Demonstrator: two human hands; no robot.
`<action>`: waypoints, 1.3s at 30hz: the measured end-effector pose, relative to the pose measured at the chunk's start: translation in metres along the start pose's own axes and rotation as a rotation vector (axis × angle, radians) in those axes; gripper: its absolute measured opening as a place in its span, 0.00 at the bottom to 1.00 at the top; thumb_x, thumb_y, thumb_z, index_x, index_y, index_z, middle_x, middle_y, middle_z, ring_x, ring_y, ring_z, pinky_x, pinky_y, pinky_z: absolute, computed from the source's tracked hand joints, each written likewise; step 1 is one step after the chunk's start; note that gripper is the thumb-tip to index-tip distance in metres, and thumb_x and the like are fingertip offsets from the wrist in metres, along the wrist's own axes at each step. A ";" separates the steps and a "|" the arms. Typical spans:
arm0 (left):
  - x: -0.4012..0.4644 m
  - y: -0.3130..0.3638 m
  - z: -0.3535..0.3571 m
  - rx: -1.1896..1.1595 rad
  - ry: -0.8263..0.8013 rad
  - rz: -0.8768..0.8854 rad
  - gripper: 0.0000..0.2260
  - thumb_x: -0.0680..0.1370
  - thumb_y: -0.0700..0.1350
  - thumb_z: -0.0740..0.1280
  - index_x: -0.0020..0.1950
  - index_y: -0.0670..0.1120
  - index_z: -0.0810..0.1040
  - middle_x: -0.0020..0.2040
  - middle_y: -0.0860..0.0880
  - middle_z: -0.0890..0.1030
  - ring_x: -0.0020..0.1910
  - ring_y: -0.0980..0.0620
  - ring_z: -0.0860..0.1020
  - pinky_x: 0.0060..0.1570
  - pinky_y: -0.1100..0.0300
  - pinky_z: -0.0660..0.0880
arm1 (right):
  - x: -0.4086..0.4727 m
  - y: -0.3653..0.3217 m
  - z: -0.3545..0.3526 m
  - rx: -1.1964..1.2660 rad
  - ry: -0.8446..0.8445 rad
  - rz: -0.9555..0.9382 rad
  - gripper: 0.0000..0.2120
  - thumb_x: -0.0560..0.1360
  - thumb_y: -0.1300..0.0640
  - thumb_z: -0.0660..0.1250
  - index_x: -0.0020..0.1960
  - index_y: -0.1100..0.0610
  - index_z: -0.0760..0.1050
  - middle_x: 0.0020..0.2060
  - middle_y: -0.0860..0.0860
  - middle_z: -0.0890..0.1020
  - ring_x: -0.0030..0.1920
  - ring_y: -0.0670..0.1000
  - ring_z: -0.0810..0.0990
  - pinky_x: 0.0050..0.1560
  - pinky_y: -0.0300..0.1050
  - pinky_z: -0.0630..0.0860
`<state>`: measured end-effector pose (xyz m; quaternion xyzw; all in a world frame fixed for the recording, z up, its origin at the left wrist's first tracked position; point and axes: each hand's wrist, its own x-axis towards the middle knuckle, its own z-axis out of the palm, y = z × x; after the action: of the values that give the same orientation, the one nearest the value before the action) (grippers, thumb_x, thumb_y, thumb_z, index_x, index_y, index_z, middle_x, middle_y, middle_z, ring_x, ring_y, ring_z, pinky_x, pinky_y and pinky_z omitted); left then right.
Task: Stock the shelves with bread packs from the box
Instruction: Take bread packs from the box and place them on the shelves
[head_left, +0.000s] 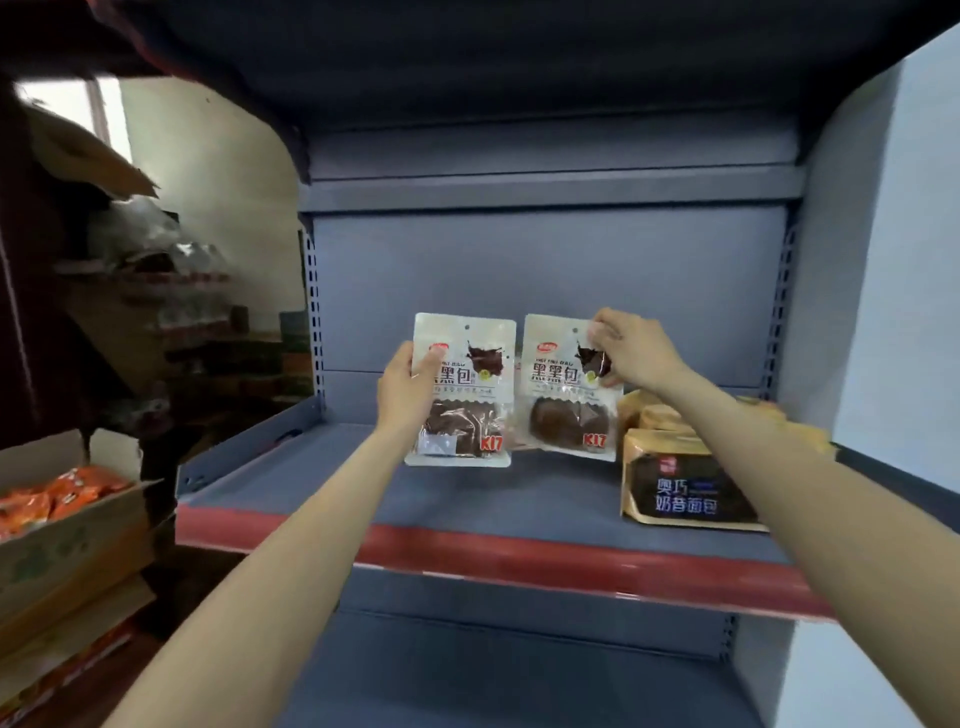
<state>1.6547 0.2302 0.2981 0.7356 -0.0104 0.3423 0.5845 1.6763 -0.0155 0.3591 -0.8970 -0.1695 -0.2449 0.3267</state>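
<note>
Two white packs of dark bread stand side by side over the blue shelf (467, 499) with a red front edge. My left hand (408, 387) grips the left bread pack (462, 410) by its left edge, holding it upright just above the shelf. My right hand (631, 351) pinches the upper right corner of the right bread pack (563, 395), which leans back with its bottom on the shelf. Black-and-gold bread packs (685, 488) lie at the shelf's right end, under my right forearm.
An open cardboard box (67, 535) with orange packets stands at the lower left, on top of other boxes. A lower shelf (493, 675) lies beneath. The shelf's left half is bare. Cluttered racks fill the background left.
</note>
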 end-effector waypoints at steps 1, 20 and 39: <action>0.010 -0.006 0.008 0.002 -0.009 -0.028 0.09 0.73 0.60 0.62 0.45 0.57 0.75 0.48 0.52 0.83 0.51 0.49 0.80 0.56 0.44 0.75 | 0.006 0.005 0.002 -0.028 -0.021 0.014 0.08 0.81 0.58 0.53 0.50 0.54 0.71 0.43 0.50 0.74 0.30 0.55 0.81 0.21 0.36 0.68; 0.006 -0.024 0.031 0.458 -0.337 -0.083 0.19 0.72 0.49 0.69 0.61 0.47 0.73 0.57 0.50 0.79 0.56 0.47 0.77 0.51 0.55 0.73 | -0.002 0.025 0.017 -0.389 0.079 0.036 0.16 0.77 0.60 0.60 0.64 0.55 0.72 0.62 0.57 0.75 0.59 0.61 0.75 0.54 0.52 0.74; -0.241 -0.017 -0.081 0.522 -0.077 0.674 0.09 0.79 0.46 0.61 0.46 0.48 0.81 0.37 0.54 0.82 0.37 0.57 0.77 0.37 0.62 0.71 | -0.299 -0.025 0.099 -0.205 0.494 -0.471 0.07 0.77 0.59 0.64 0.49 0.59 0.80 0.38 0.50 0.82 0.39 0.53 0.80 0.40 0.45 0.74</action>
<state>1.4381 0.2130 0.1659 0.8265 -0.1850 0.4778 0.2331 1.4514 0.0256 0.1417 -0.7752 -0.2623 -0.5387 0.2005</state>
